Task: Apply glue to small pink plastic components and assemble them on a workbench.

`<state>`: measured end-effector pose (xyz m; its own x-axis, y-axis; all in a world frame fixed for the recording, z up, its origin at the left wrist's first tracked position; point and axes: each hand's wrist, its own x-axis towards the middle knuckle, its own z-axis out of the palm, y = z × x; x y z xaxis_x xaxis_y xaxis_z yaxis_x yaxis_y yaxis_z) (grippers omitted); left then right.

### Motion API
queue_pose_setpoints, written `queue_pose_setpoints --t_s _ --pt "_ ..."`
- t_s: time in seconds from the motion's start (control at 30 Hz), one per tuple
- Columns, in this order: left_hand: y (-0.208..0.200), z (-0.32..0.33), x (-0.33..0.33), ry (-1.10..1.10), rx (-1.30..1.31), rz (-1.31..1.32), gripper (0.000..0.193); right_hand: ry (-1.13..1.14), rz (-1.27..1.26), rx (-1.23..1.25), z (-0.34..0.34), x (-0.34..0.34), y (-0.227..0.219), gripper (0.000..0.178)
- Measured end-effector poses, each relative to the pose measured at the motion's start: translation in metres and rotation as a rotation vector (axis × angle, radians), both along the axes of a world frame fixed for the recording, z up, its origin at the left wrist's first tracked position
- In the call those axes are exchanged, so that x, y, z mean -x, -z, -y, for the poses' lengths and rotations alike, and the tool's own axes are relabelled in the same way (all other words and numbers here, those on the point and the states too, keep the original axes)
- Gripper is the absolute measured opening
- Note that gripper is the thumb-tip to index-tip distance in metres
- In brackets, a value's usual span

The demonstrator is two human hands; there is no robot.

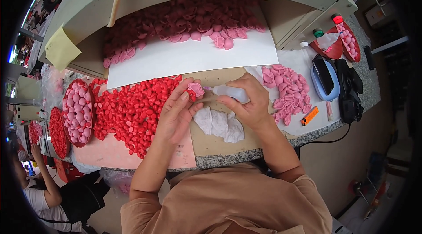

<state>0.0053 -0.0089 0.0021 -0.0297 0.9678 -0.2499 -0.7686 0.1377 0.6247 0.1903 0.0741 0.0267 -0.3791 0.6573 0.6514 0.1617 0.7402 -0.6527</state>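
Observation:
Between the fingertips of my left hand (175,117) is a small pink petal-shaped piece (195,89), with a red piece (191,96) against it. My right hand (254,102) is wrapped round a translucent white squeeze bottle (232,93). The bottle lies nearly level and its thin nozzle points left at the pink piece; whether it touches I cannot tell. Below both hands a crumpled white cloth (220,125) rests on the tan work sheet. A heap of small glossy red pieces (132,111) spreads left of my left hand. Loose pink pieces (288,89) lie right of my right hand.
A cabinet-like hood (303,18) stands behind, with many pink pieces (184,20) on white paper. Filled red baskets (72,139) stand left. An orange lighter (309,116), a blue tray (335,89) with a phone, and small bottles (318,33) are right. Another person (48,190) sits far left.

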Motion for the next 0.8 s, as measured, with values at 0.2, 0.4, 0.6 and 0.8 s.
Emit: queue_pose_setpoints --t_s 0.2,0.4,0.6,0.8 --pt "-0.0025 -0.002 -0.001 -0.003 -0.01 0.028 0.043 0.016 -0.016 -0.024 0.0008 0.0022 -0.0028 0.032" --pt "-0.0025 -0.0021 -0.0018 -0.006 -0.012 0.052 0.044 0.01 0.008 -0.055 -0.0002 -0.0014 -0.0026 0.035" --pt "-0.0036 -0.0039 -0.0018 -0.016 -0.009 0.069 0.045 0.017 -0.001 -0.064 -0.0022 -0.0014 -0.0006 0.036" --pt "-0.0022 -0.0035 -0.0013 -0.024 -0.016 0.084 0.046 0.025 -0.003 -0.068 -0.0016 -0.0012 0.0007 0.036"
